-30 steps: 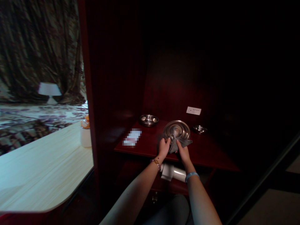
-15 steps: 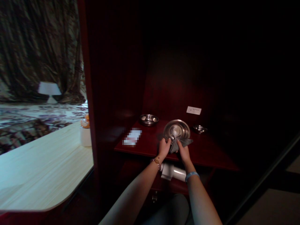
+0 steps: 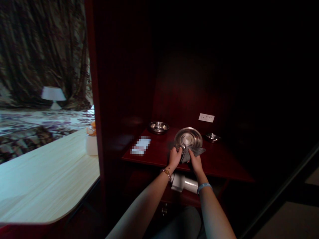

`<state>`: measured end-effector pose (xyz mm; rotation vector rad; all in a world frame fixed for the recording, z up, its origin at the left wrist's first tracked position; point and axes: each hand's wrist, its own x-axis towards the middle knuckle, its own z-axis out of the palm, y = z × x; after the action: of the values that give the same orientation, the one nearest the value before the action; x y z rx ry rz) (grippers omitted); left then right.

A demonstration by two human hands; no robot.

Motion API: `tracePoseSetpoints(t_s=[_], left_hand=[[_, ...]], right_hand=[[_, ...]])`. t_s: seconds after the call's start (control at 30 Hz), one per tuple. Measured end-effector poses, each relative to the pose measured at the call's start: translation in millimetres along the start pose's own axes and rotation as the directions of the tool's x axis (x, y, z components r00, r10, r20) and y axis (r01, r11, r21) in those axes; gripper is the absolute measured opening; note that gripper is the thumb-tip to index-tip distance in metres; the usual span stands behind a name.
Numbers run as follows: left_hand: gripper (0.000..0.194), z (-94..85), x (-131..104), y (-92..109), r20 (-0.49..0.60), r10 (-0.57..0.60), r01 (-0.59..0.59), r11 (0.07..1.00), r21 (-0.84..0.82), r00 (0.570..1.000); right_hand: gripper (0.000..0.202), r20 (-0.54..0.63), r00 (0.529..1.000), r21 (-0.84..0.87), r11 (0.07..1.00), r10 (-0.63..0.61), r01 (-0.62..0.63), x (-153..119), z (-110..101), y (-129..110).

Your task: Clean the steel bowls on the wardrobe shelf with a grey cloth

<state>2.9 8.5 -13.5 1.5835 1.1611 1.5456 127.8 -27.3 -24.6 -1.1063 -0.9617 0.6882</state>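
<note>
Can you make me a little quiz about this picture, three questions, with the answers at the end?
1. True or false: the gray cloth is bunched against the metal dish.
2. What is on the wall behind the red desk?
A) a clock
B) a white socket panel
C) a mirror
3. Besides the dish, how many metal bowls stand on the desk?

Key: 1. True. 2. B. 3. Two.

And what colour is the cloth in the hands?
The cloth is grey; the head view shows it.
</note>
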Motion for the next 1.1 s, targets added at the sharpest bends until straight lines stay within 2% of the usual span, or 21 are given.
tracePoseSetpoints(t_s=[0.43,1.1], left_hand=[[0.015,0.8,0.5,-2.3,0.012,0.009,-0.009,1.000,0.015,1.000],[0.014,-0.2,-0.6,-0.4,0.022,-0.004,0.004,1.000,-0.007,1.000]], right_hand=[[0.051,0.004,1.000,0.014,0.999,-0.031,0.031,-0.7,0.2,0.9],[0.052,0.008,1.000,0.005,1.000,-0.010,0.010,-2.6,0.7,-1.2]])
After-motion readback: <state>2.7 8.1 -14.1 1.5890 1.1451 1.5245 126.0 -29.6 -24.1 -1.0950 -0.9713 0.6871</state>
